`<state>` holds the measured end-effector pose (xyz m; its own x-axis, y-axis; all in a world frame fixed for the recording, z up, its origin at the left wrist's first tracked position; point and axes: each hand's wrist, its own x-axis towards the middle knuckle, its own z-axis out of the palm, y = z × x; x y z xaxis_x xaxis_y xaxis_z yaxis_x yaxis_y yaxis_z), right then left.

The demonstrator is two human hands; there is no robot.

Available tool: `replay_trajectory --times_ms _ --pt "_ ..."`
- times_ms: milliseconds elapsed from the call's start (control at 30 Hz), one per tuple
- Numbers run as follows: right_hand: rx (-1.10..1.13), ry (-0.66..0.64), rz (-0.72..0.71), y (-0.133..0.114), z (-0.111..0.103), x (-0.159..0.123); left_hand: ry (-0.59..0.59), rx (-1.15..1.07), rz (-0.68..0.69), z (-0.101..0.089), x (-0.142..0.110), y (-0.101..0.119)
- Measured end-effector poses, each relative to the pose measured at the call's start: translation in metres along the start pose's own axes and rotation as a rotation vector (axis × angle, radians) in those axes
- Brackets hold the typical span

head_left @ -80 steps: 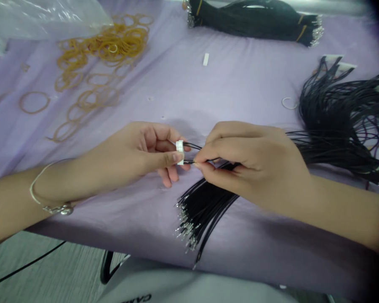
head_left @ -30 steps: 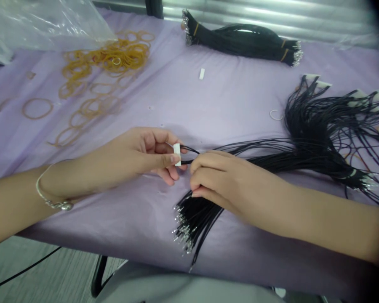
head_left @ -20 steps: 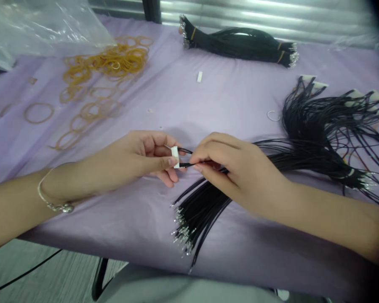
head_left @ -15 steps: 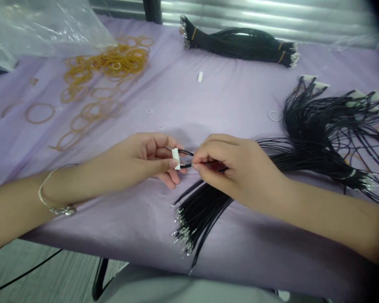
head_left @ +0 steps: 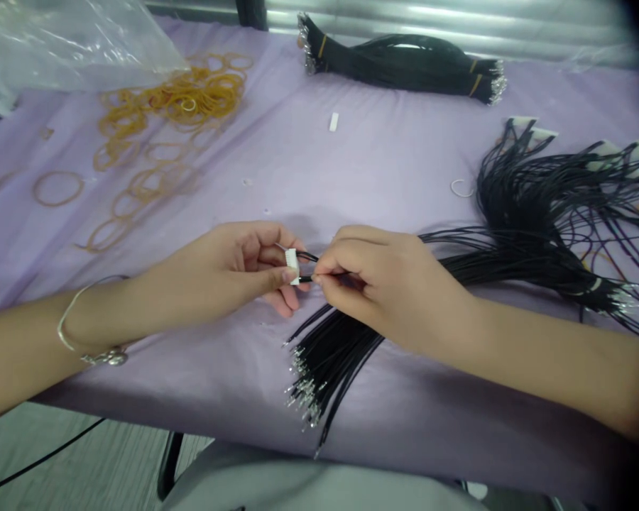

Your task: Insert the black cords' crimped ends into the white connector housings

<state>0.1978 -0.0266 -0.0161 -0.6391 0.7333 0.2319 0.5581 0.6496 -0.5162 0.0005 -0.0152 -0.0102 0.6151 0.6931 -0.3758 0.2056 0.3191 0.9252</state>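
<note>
Between the thumb and fingers of my left hand (head_left: pixel 255 266) is a small white connector housing (head_left: pixel 292 265), held upright. Black wires (head_left: pixel 307 256) run from its right side toward my right hand (head_left: pixel 375 273). My right thumb and forefinger pinch a black wire (head_left: pixel 305 279) close to the housing's lower end; whether its tip is fully inside cannot be made out. Under my right hand lies a bundle of loose black wires (head_left: pixel 335 348), their bare metal terminals fanned out at the lower left.
Orange rubber bands (head_left: pixel 192 99) lie in a pile beside a clear plastic bag (head_left: pixel 85 50). A tied black wire bundle (head_left: pixel 405 64) rests at the back. Wires with white connectors (head_left: pixel 532 177) are heaped at the right. A loose white connector (head_left: pixel 334 122) lies on the purple cloth (head_left: pixel 202 397).
My right fingers have moved slightly left, closer to the white connector housing, and less wire shows between them. The whole view has shifted a little.
</note>
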Motion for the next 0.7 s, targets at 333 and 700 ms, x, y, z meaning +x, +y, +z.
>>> replay_trajectory --times_ms 333,700 --pt "-0.295 0.043 -0.185 -0.013 -0.004 -0.006 0.056 -0.028 -0.047 0.005 0.000 0.007" --pt "0.045 -0.309 -0.045 -0.013 -0.005 -0.010 0.081 -0.122 -0.138 0.000 0.000 0.013"
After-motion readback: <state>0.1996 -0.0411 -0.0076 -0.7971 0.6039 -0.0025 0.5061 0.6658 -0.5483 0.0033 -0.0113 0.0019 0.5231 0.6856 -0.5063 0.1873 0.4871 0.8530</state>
